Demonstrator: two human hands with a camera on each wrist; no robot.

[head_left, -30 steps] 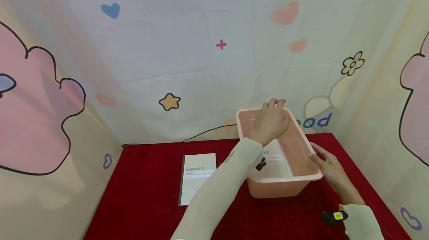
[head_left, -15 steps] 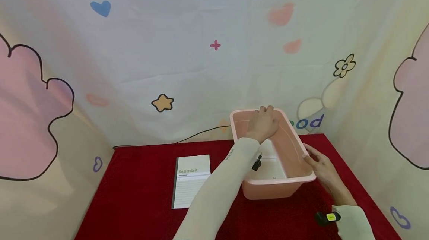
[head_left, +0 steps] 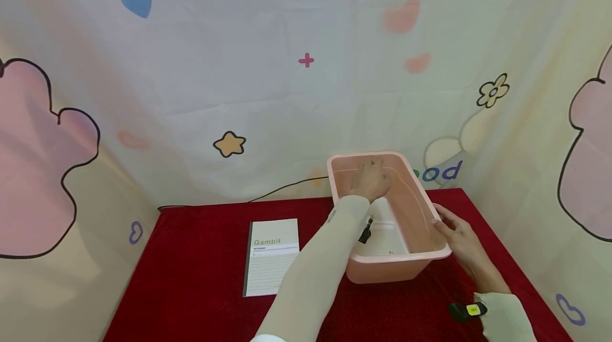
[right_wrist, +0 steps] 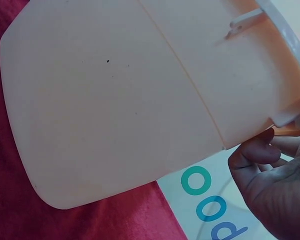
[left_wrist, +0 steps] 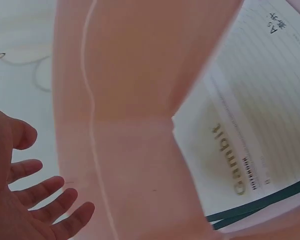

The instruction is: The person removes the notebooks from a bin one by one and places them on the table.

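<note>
My left hand (head_left: 370, 180) reaches into the pink plastic basin (head_left: 399, 259) near its far wall. In the left wrist view its fingers (left_wrist: 72, 202) are spread, with nothing held, overlapping the basin's wall. A lined white notebook marked Gambit (head_left: 382, 233) lies in the basin; a second dark edge shows beneath its spine in the left wrist view. My right hand (head_left: 459, 233) grips the basin's right rim, thumb over the top and fingers under the lip. From the right wrist, the basin's smooth outer side (right_wrist: 100, 110) fills most of the view.
Another Gambit notebook (head_left: 272, 257) lies on the red cloth (head_left: 201, 257) left of the basin. A thin black cable (head_left: 282, 189) runs along the back edge. A patterned curtain (head_left: 268, 66) hangs behind and at both sides.
My left hand has gone down from the height of the far rim into the basin. The right hand stays on the rim. The view has shifted slightly.
</note>
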